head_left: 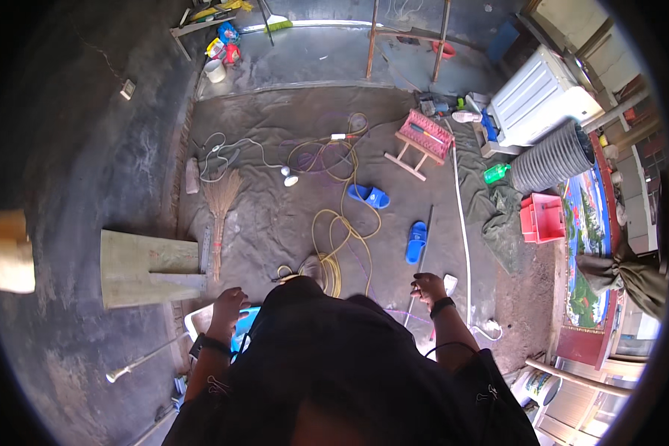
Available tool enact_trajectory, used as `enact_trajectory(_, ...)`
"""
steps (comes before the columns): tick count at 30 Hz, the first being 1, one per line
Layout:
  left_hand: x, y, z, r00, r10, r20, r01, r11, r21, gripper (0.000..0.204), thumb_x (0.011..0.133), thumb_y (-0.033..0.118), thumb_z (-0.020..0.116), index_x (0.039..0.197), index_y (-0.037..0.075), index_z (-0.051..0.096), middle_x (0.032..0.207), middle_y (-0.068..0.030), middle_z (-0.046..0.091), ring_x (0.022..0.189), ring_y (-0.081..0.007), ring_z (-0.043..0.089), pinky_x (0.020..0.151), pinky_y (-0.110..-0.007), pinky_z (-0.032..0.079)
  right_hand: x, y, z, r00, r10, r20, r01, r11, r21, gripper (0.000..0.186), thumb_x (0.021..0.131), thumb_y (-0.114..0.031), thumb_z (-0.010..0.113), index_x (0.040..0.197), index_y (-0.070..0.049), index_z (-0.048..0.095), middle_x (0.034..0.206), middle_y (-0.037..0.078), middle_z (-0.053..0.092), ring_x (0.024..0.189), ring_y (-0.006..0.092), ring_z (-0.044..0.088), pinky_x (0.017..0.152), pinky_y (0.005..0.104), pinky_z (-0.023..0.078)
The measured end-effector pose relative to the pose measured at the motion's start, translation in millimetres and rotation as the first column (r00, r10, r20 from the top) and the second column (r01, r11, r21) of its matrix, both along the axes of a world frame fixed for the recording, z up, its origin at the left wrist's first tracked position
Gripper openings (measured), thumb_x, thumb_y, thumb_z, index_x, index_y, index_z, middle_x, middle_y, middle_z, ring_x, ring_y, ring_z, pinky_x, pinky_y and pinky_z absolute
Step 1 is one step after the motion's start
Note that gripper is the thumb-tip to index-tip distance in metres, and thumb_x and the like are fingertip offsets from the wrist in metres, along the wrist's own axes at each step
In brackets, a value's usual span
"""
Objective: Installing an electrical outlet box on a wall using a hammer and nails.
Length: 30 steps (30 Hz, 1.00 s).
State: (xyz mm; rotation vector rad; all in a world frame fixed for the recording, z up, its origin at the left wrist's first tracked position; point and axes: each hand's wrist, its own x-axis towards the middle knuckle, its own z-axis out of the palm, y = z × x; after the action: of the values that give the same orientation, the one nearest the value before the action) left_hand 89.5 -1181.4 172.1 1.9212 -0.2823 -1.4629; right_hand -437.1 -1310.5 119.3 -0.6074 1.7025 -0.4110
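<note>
My left hand (230, 309) hangs over a blue basin (247, 325) beside a white-rimmed tub, both partly hidden by my arm and body. Its fingers are loosely bent and apart, and nothing shows in them. On the other side, my right hand (429, 290) has half-curled, spread fingers. A thin dark rod (428, 227) passes by its fingertips; I cannot tell whether they touch, but no grip on it shows. Ahead of that hand lies one blue slipper (417, 242), and its mate, another blue slipper (369, 196), lies farther off. Coils of yellow hose (336, 275) lie before me.
A straw broom (220, 212) and a grey-green board (137, 269) are at left. A white cable with bulbs (286, 175) crosses the dark cloth floor. A pink stool (426, 139) lies toppled ahead. A red crate (543, 218), ribbed duct (554, 163) and white appliance (539, 97) stand right.
</note>
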Motion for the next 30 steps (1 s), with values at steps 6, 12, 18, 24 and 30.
enact_trajectory(6,67,-135,0,0.999,-0.042,0.0,0.042,0.999,0.015,0.04,0.092,0.02,0.056,0.128,0.004,0.051,0.104,-0.0102,0.064,0.095,-0.0244,0.065,0.075,-0.037,0.053,50,-112,12,0.998,-0.028,0.057,0.029,1.0,-0.009,0.039,0.084,-0.003,0.055,0.123,0.001,0.055,0.098,0.021,0.067,0.062,0.0276,0.067,0.046,0.032,0.051)
enact_trajectory(12,98,-265,-7,0.999,-0.038,0.039,0.037,0.999,0.038,0.043,0.092,0.019,0.054,0.131,0.003,0.05,0.109,-0.013,0.063,0.1,-0.028,0.065,0.078,-0.038,0.054,97,-246,5,0.999,0.036,0.005,-0.036,0.999,-0.001,0.037,0.082,-0.002,0.06,0.119,0.002,0.058,0.094,0.019,0.069,0.061,0.0256,0.067,0.045,0.0311,0.05)
enact_trajectory(18,131,-381,-11,0.997,0.049,0.06,-0.053,0.997,0.061,0.044,0.09,0.021,0.057,0.13,0.003,0.05,0.109,-0.0131,0.062,0.096,-0.027,0.065,0.075,-0.037,0.054,131,-402,-29,0.996,-0.007,0.093,0.002,0.999,0.055,0.037,0.084,-0.005,0.059,0.12,0.0,0.058,0.096,0.015,0.07,0.062,0.0207,0.067,0.041,0.0237,0.042)
enact_trajectory(24,172,-487,-1,0.986,0.167,0.027,-0.167,0.986,0.011,0.038,0.088,0.019,0.062,0.123,0.005,0.055,0.096,-0.0079,0.063,0.081,-0.0212,0.065,0.062,-0.033,0.053,181,-571,-19,0.983,0.164,0.079,-0.161,0.986,-0.04,0.035,0.08,-0.007,0.065,0.115,0.001,0.063,0.087,0.012,0.069,0.057,0.0209,0.065,0.042,0.0292,0.045)
enact_trajectory(30,208,-600,-3,0.987,0.156,-0.043,-0.155,0.987,0.028,0.031,0.091,0.019,0.06,0.119,0.007,0.055,0.09,-0.0066,0.062,0.073,-0.0179,0.064,0.058,-0.029,0.051,244,-706,22,0.978,0.208,0.023,-0.203,0.967,-0.155,0.033,0.082,-0.009,0.063,0.113,0.005,0.063,0.091,0.014,0.069,0.062,0.0192,0.066,0.054,0.0284,0.054)
